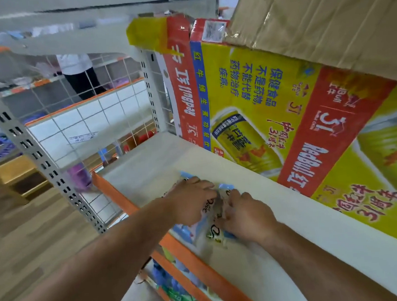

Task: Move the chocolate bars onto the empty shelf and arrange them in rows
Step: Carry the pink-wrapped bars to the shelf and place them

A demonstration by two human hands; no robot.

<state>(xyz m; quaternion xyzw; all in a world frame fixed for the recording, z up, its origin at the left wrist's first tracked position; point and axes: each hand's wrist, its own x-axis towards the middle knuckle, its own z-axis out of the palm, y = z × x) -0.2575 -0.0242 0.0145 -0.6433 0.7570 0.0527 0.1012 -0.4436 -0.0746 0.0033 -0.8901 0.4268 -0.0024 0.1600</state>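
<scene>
Chocolate bars lie blurred, mostly hidden under left hand and right hand.

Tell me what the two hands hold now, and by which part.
Both hold the Dove chocolate bars lying on the shelf: the left hand grips their far ends from above, the right hand pinches their right edge.

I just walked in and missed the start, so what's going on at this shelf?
A person is stocking the white shelf. The left hand and the right hand both hold a small bunch of chocolate bars, down on the shelf close to its orange front edge. No neat row shows yet. Red Bull cartons stand along the back, with a brown cardboard box above them.
</scene>
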